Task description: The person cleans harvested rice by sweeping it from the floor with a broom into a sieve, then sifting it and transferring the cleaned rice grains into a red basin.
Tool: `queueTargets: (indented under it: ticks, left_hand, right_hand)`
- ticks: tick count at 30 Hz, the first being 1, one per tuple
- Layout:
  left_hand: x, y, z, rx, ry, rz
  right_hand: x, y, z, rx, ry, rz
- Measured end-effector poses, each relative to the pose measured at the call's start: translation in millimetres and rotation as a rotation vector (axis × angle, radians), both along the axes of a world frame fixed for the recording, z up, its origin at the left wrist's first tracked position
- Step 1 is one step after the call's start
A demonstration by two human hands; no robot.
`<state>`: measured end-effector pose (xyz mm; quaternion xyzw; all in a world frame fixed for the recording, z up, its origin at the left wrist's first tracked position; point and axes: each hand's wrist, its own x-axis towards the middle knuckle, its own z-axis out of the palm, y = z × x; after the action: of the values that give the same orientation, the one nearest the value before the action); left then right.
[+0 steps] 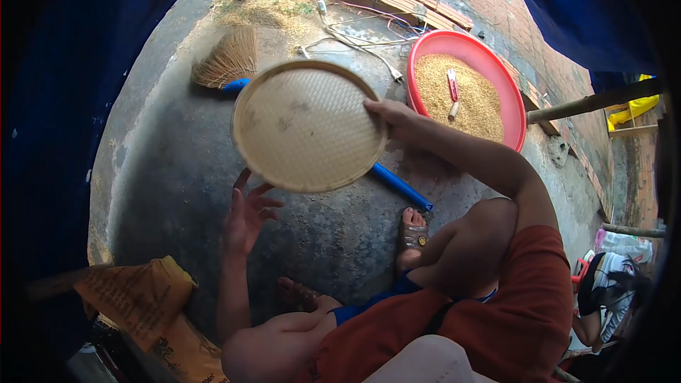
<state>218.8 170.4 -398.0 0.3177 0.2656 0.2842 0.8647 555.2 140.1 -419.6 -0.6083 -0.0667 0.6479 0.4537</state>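
A round, flat woven bamboo tray (305, 128) hangs above the concrete floor, its shallow weave facing up toward me. My right hand (396, 118) grips its rim on the right side, thumb on top. Just below the tray's lower left edge, my left hand (248, 218) has its fingers spread and holds nothing. Partly hidden under the tray lies a broom (230, 57) with straw bristles; its blue handle (402, 188) comes out on the other side near my foot.
A large red basin (516, 92) of grain (477, 89) stands at the right, with a small red-and-white item (452, 85) on the grain. White cords (347, 41) lie behind. Orange sacking (138, 301) is at lower left. Another person (606, 291) is at far right.
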Motion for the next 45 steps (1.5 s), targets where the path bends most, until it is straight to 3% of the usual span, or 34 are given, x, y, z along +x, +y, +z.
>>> queueTargets:
  ticks: [4, 6, 8, 9, 10, 11, 12, 13, 14, 15, 16, 17, 18, 19, 21, 22, 24, 26, 27, 30, 32, 33, 34, 36, 37, 39, 41, 43, 44, 45]
  left_hand:
    - [-16.1, 2.2, -14.0, 0.158, 0.238, -0.055]
    - [-26.6, 2.4, -25.4, 0.208, 0.385, -0.168]
    - [-28.6, 2.3, -26.6, 0.237, 0.419, -0.202]
    - [-31.4, -0.3, -27.7, 0.259, 0.456, -0.237]
    - [-32.1, -1.4, -30.9, 0.241, 0.463, -0.183]
    - [-30.5, 0.2, -35.8, 0.267, 0.448, -0.237]
    - [-34.5, 2.3, -39.9, 0.288, 0.447, -0.260]
    - [-34.3, 3.7, -42.7, 0.323, 0.472, -0.266]
    - [-35.9, 4.4, -50.0, 0.325, 0.491, -0.263]
    - [-37.4, 4.3, -58.4, 0.365, 0.485, -0.248]
    - [-35.6, 3.5, -57.5, 0.387, 0.554, -0.218]
    - [-37.0, 5.8, -56.5, 0.394, 0.547, -0.233]
    - [-38.4, 5.7, -49.1, 0.399, 0.566, -0.216]
    - [-40.7, 6.5, -46.2, 0.409, 0.592, -0.182]
    - [-56.1, 4.4, -49.4, 0.422, 0.612, -0.132]
    - [-63.3, 5.7, -58.0, 0.566, 0.696, -0.098]
    - [-73.9, 9.7, -57.9, 0.710, 0.826, -0.065]
    - [-105.3, 10.0, -42.0, 0.756, 0.970, -0.011]
    - [-123.7, 8.9, -33.4, 0.804, 1.064, 0.036]
    - [-199.2, 9.1, -69.4, 0.937, 1.335, 0.807]
    - [-241.6, 1.7, -77.4, 0.400, 1.470, 1.351]
    - [-294.6, -3.4, -111.1, 0.310, 1.645, 1.372]
    - [-314.7, -16.1, -122.8, 0.168, 1.663, 1.536]
    - [-373.4, -35.4, -178.6, -0.164, 0.923, 1.763]
    - [-374.9, -36.8, -173.0, -0.169, 0.918, 1.753]
    - [-377.2, -37.0, -149.6, -0.809, 0.605, 1.575]
    - [-395.3, -33.0, -173.6, -0.833, 0.551, 1.538]
    - [-382.3, -31.0, -169.0, -0.395, 0.547, 1.621]
    - [-378.6, -26.9, -163.6, -0.389, 0.540, 1.613]
    - [-373.9, -21.1, -156.8, -0.410, 0.700, 1.654]
  right_hand:
    - [90.3, -42.6, -18.0, 0.185, 0.073, -0.511]
    - [133.3, -68.2, -33.8, 0.181, -0.028, -0.888]
    - [163.4, -103.9, -46.6, 0.205, -0.169, -1.025]
    - [179.7, -119.3, -58.1, 0.258, -0.032, -1.234]
    - [226.1, -150.7, -99.6, 0.382, 0.185, -1.182]
    - [210.6, -152.5, -87.7, 0.355, 0.073, -1.205]
    - [210.3, -165.3, -89.6, 0.424, 0.166, -1.029]
    - [143.0, -143.1, -18.5, 0.328, 0.538, -0.992]
    - [133.1, -132.2, -11.2, 0.244, 0.445, -0.845]
    - [131.8, -121.5, -3.1, 0.095, 0.753, -0.634]
    - [135.8, -107.9, -3.8, 0.032, 0.800, -0.451]
    - [141.7, -93.5, -2.9, 0.091, 0.691, -0.185]
    - [87.8, -66.1, 27.3, 0.034, 0.222, -0.297]
    - [87.7, -49.7, 40.9, 0.106, 0.230, 0.000]
    - [63.8, -13.7, 49.0, 0.151, 0.029, 0.237]
    - [40.3, -0.6, 60.2, 0.159, 0.026, 0.257]
    - [-22.5, 28.5, 86.0, 0.318, -0.396, 0.841]
    - [-86.6, 48.5, 109.7, 0.200, -0.294, 0.761]
    - [-107.3, 55.6, 114.1, 0.275, -0.357, 0.891]
    - [-153.1, 73.2, 106.9, 0.449, -0.363, 1.181]
    - [-177.2, 82.8, 94.2, 0.445, -0.331, 1.254]
    - [-187.1, 87.3, 85.2, 0.457, -0.274, 1.332]
    - [-197.1, 92.5, 76.6, 0.472, -0.216, 1.406]
    - [-215.0, 102.8, 62.1, 0.475, -0.207, 1.408]
    - [-220.7, 106.8, 55.5, 0.476, -0.194, 1.419]
    - [-228.1, 116.5, 44.9, 0.441, -0.213, 1.380]
    - [-225.1, 121.3, 33.9, 0.414, -0.232, 1.332]
    - [-215.7, 125.7, 25.6, 0.366, -0.234, 1.306]
    - [-211.4, 126.4, 25.9, 0.369, -0.243, 1.296]
    - [-205.8, 126.3, 26.2, 0.339, -0.259, 1.295]
